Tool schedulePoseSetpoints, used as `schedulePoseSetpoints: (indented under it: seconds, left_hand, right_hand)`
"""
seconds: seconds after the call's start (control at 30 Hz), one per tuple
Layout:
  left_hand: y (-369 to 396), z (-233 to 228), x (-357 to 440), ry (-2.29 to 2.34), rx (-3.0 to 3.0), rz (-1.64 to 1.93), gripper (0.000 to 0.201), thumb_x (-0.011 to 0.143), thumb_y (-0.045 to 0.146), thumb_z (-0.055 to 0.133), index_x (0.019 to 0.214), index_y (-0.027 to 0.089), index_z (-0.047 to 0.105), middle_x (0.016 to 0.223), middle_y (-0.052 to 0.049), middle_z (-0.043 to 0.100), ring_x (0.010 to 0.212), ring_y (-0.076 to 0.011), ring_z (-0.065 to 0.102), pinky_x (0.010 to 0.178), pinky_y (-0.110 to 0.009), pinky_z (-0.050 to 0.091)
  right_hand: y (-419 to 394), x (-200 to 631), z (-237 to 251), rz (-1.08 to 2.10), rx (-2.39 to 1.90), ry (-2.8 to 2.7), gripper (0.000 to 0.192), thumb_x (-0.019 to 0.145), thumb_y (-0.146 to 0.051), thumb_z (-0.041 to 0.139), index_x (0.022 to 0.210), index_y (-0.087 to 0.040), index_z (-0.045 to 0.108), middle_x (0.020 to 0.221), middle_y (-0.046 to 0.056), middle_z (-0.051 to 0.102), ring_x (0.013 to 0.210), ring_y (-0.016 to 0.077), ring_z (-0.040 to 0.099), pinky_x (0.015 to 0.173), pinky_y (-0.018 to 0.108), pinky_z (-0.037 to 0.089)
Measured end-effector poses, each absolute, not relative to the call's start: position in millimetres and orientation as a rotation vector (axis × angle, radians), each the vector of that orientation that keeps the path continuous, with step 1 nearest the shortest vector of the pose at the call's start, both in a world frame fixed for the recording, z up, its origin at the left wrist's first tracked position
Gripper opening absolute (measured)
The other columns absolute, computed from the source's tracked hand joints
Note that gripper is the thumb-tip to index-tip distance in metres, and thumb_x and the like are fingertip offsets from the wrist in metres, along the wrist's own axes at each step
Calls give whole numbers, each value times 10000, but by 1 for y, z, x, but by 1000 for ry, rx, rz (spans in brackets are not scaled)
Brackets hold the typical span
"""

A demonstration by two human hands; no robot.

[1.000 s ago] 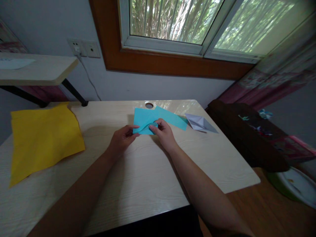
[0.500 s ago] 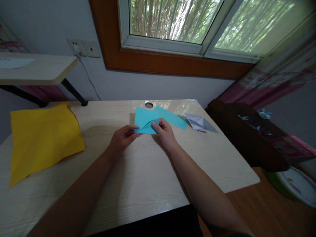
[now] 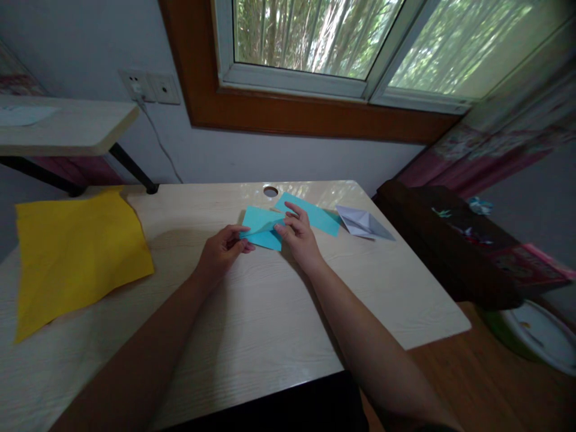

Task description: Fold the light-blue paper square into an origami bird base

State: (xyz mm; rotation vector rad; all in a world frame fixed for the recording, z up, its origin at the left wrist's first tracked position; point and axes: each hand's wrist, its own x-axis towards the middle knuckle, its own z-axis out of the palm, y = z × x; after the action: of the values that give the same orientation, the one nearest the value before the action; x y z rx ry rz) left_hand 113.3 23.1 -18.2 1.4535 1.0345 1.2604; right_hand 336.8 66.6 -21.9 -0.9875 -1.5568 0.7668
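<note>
Head view, both of my hands over the pale wood-grain desk [image 3: 279, 336]. Item in work: turquoise folded paper [image 3: 258, 216], located between my hands, past the middle of the desk and short of the round cable hole [image 3: 270, 191]. A flap stands raised across it, running slantwise from the left edge up toward the right.

My left hand [image 3: 222, 247]: thumb and fingers pinch the paper's left edge; grasp evident. My right hand [image 3: 300, 239]: thumb lies on the flap's right end, fingers curled behind that side, grasping it; the uppermost finger sticks out, away from the sheet. How firmly I press cannot be told.

Surroundings: a second turquoise paper [image 3: 319, 217] lies flat just beyond my right hand, slanting down to the right. Beside its right end, a pale lilac folded paper [image 3: 362, 223] with pointed ends; contact between these two cannot be told. Well apart to the left, a large yellow sheet [image 3: 81, 252], its edges wavy. Behind that, a raised shelf [image 3: 67, 132] on black legs, bearing a white paper [image 3: 24, 115].
</note>
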Motion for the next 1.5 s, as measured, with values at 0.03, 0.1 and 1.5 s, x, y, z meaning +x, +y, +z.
schedulePoseSetpoints:
  seconds: [0.03, 0.1, 1.5]
  left_hand:
    - [23, -18, 113, 1054, 1458, 1251, 302, 893, 311, 675, 1149, 154, 641, 835, -45, 777, 784, -186, 767, 761, -324, 636]
    - [22, -16, 113, 1107, 1485, 1224, 267, 910, 315, 636, 1117, 149, 656, 788, -39, 767, 727, -179, 756, 702, -302, 626]
    - [8, -19, 92, 843, 2703, 723, 131, 970, 203, 585, 1038, 189, 696, 1160, -110, 718, 1119, -240, 655, 982, -417, 553]
  right_hand:
    - [67, 338, -22, 767, -975, -1584, 190, 880, -441, 729, 821, -264, 695, 1368, 61, 576, 1277, 261, 522, 1139, 521, 373]
    - [69, 341, -22, 744, -969, -1626, 151, 887, -420, 728, 850, -274, 712, 1252, 59, 648, 1233, 259, 558, 1124, 526, 374]
    - [82, 357, -9, 929, -809, -2221, 264, 856, -512, 734, 871, -255, 788, 796, 25, 715, 820, 206, 621, 847, 354, 456]
